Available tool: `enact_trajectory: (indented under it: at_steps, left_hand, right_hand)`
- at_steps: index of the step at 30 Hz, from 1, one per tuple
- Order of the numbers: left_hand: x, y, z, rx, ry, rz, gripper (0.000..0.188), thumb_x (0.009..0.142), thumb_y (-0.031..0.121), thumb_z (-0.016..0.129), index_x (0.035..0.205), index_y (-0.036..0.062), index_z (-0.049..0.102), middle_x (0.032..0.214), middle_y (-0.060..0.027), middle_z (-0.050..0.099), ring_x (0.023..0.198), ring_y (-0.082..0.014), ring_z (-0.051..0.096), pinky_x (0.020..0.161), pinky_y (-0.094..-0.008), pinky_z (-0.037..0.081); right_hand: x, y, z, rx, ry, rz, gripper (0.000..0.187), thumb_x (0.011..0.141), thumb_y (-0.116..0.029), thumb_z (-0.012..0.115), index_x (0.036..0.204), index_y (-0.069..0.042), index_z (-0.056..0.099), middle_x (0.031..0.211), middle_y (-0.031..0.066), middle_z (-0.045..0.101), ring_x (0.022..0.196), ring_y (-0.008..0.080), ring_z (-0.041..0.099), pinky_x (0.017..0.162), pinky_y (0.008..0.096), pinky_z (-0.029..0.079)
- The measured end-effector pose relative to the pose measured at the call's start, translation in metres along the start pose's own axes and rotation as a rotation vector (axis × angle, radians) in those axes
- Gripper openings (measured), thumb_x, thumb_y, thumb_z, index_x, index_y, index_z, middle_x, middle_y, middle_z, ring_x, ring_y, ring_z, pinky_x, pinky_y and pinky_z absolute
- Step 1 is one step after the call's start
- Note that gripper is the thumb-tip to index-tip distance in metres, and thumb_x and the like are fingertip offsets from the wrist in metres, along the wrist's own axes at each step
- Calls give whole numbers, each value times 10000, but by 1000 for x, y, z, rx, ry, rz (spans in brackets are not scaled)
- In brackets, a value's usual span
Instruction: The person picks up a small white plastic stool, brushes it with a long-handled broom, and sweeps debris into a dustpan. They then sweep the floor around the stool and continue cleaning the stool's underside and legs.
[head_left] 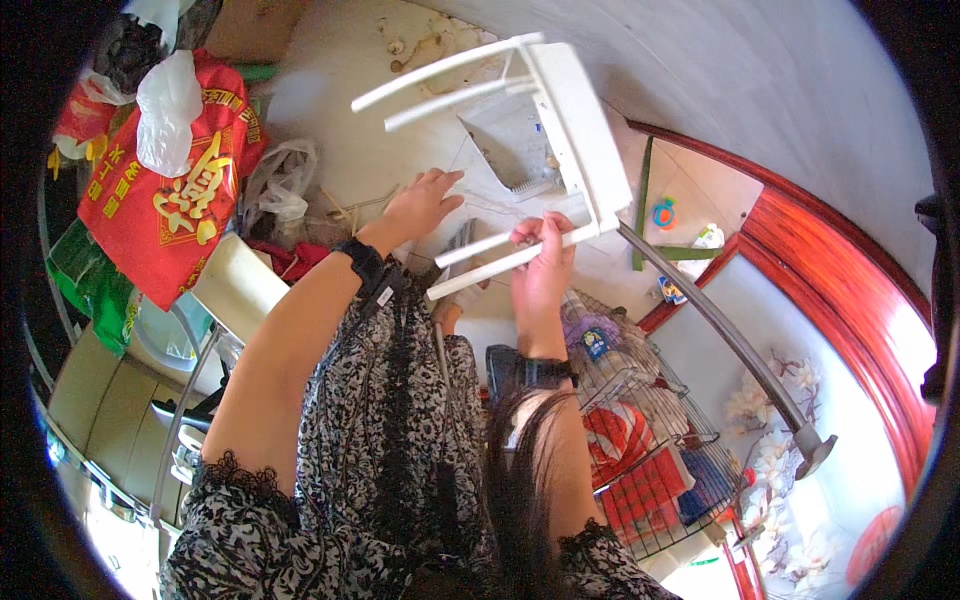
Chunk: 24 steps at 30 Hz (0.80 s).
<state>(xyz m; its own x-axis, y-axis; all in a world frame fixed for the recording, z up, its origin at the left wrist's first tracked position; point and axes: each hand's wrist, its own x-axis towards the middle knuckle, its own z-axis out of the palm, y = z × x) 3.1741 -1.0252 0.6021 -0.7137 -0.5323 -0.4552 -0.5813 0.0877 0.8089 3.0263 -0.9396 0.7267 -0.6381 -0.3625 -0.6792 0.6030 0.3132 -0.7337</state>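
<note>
A small white stool [583, 130] is tipped on its side in the air, its legs pointing left. My right hand [543, 265] grips it by one of the lower legs, near the seat. To the left, my left hand [418, 208] is empty, palm down with fingers apart, clear of the stool. Behind the stool, a grey dustpan-like tray [505, 145] rests on the floor, partly hidden by it. A dark grey pole [715, 335] slants from behind the stool toward the lower right.
At left hang a large red bag [190, 185] and a white plastic bag [168, 112], with a clear bag [285, 185] below. A wire rack [665, 475] holding cloth items stands at right. Beyond are red wooden trim [840, 290] and a small blue-orange object [663, 213] on the floor.
</note>
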Motion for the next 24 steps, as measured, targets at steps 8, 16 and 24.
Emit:
enact_trajectory:
  at_steps: [8,16,24]
  left_hand:
    - [60,67,-42,-1470,-115,-387,716,953,563,456,1448,66,315,1337,-140,509,1246,-291,483,1072,-445,369]
    - [60,109,-72,-1524,182,-423,605,870,405,659,1284,3,475,1253,-161,547,1170,-283,526,976,-417,440]
    - [38,92,-86,-1369,236,-253,876,912,725,218,1459,45,299,1320,-211,498,1205,-242,527,971,-340,487]
  right_hand:
    - [15,37,3,-542,-205,-277,180,958,-163,547,1041,-4,532,871,94,657,732,143,590,694,282,471]
    - [-9,0,1,-1083,-410,-782,201,850,-210,661,887,-16,621,819,123,613,784,323,579,709,382,473]
    - [-24,-100,-12,-1029,226,-889,252,884,-193,604,1053,-10,565,821,155,597,800,315,579,683,391,459]
